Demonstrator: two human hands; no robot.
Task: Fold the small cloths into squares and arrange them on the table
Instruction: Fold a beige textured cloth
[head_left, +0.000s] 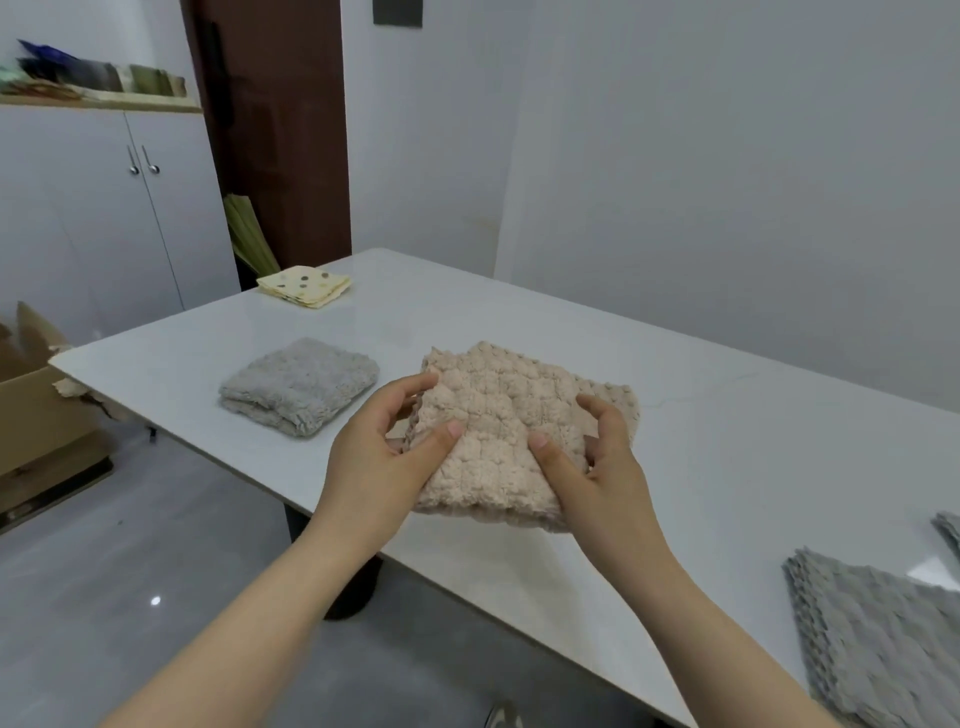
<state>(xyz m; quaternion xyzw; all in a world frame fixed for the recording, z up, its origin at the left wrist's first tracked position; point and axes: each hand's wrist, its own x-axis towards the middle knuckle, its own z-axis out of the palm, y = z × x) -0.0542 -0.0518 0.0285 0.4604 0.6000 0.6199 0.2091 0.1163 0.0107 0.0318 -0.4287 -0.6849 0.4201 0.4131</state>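
Hands hold a folded beige cloth (511, 431) above the tabletop (727, 441); left hand (387, 454) and right hand (597, 462) each pinch it, thumb on top; a folded grey cloth (300, 385) lies left of it, a yellow spotted cloth (305, 286) at the far corner.

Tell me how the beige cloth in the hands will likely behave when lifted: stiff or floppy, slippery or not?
Probably floppy: the beige cloth bends between the left hand and right hand. Its bumpy, fluffy surface likely gives good grip, so slipping seems unlikely. Pinched at its edges, it seems light.
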